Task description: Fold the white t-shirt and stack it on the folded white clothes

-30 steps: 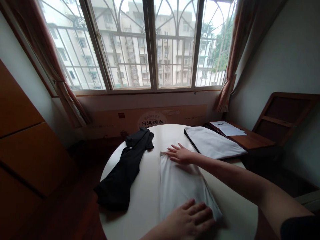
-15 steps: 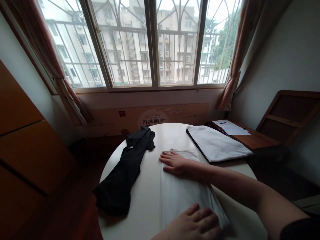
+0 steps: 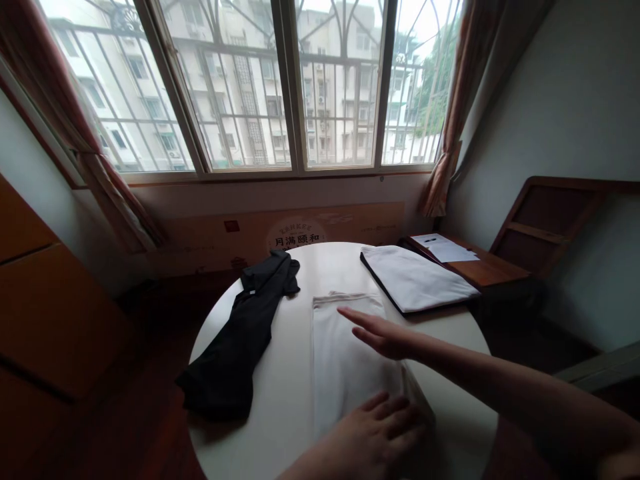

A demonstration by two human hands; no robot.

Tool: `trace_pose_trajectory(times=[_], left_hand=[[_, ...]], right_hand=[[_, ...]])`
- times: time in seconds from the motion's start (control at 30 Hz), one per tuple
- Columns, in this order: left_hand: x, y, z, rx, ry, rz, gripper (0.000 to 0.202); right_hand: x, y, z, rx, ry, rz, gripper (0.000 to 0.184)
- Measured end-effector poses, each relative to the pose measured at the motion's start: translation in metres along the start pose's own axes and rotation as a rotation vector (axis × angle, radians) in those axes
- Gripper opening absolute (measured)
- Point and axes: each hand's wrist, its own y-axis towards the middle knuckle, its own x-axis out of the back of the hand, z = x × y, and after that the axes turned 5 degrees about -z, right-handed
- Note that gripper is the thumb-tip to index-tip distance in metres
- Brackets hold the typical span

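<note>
A white folded cloth garment (image 3: 345, 373) lies lengthwise on the round white table (image 3: 285, 387) in front of me. My right hand (image 3: 380, 333) is over its far half, turned partly on edge with fingers stretched out; whether it touches the cloth I cannot tell. Lower down, my left hand (image 3: 373, 427) rests at the near part of the white garment, palm down with its fingers out, slightly blurred. To the left, a black garment (image 3: 240, 347) lies long and rumpled on the table, a small white tag near its far end.
Folded white cloth with a black layer under it (image 3: 415, 277) lies at the table's back right. Beyond it, papers (image 3: 445, 248) with a pen lie on a brown wooden surface (image 3: 500, 270). A barred window (image 3: 290, 100) with curtains is ahead, orange-brown cabinets (image 3: 35, 313) left.
My right hand has lifted from lying flat on the far part of the white garment and turned toward its edge, moving nearer me. The left hand stays low on the garment. The view has shifted slightly.
</note>
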Motion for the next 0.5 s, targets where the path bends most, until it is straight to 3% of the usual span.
trace_pose_trajectory(times=[0.1, 0.2, 0.37, 0.5], left_hand=[[-0.013, 0.012, 0.000, -0.078, 0.119, -0.006, 0.055], [-0.028, 0.021, 0.000, -0.145, 0.241, -0.005, 0.045], [-0.040, 0.017, 0.003, -0.172, 0.321, -0.016, 0.043], [-0.031, 0.015, 0.000, -0.102, 0.199, 0.054, 0.045]], right_hand=[[-0.007, -0.040, -0.001, -0.005, -0.024, 0.115, 0.058], [-0.009, -0.048, -0.015, 0.077, -0.180, 0.171, 0.061], [0.002, -0.013, -0.059, 0.026, -0.330, 0.132, 0.062], [0.013, 0.020, -0.079, -0.102, -0.397, 0.119, 0.062]])
